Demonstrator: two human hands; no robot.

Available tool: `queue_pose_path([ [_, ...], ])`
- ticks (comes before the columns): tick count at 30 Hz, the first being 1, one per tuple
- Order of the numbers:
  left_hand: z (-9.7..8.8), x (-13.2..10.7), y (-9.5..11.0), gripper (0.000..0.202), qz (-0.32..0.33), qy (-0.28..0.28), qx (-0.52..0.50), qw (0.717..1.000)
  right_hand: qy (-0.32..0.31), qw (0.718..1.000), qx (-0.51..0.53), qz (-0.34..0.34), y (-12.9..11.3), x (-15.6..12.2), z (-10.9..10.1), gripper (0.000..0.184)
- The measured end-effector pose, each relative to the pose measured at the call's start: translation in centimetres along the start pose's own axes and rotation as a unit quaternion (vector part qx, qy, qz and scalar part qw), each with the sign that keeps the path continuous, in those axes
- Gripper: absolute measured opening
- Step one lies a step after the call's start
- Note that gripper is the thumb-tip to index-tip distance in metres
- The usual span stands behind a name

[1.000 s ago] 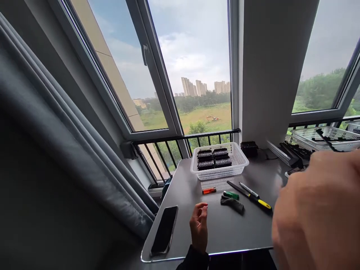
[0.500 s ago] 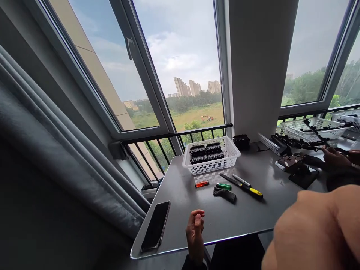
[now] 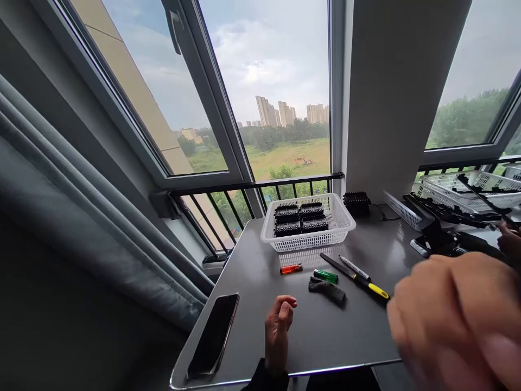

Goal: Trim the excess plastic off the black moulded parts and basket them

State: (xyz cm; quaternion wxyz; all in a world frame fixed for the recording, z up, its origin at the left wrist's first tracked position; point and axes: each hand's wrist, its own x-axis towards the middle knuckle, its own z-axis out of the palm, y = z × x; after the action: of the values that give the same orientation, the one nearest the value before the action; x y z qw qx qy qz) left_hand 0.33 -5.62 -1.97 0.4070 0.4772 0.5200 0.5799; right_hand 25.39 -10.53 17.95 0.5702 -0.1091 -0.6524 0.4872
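Above the near edge of the metal table, my left hand is raised with fingers curled in toward the thumb and nothing visible in it. My right hand is very close to the camera, large and blurred, its fingers bent into a fist; no object shows in it. Beyond my left hand lie an orange lighter, a green lighter and a dark grey cloth piece. A file with a yellow-and-black handle and a marker pen lie nearer my right hand.
A white plastic basket holds several black ridged parts. A phone lies near the table's left edge. More black parts stand beside the pillar. Farther right are other baskets and another person's hand.
The view has shifted slightly. My right hand has turned, now showing bent fingers where its back filled the corner. My left hand keeps its curled shape.
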Motion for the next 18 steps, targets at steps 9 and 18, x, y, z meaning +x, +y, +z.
queue_pose_path([
  [9, -1.8, 5.1, -0.4, 0.035, 0.013, -0.074, 0.078, 0.994, 0.197, 0.815, -0.471, 0.273, 18.6, -5.4, -11.4, 0.03],
  [18, 0.8, 6.1, 0.5, 0.031, 0.101, -0.195, 0.154, 0.963, 0.069, 0.713, -0.636, 0.286, 24.1, -12.1, -12.7, 0.046],
])
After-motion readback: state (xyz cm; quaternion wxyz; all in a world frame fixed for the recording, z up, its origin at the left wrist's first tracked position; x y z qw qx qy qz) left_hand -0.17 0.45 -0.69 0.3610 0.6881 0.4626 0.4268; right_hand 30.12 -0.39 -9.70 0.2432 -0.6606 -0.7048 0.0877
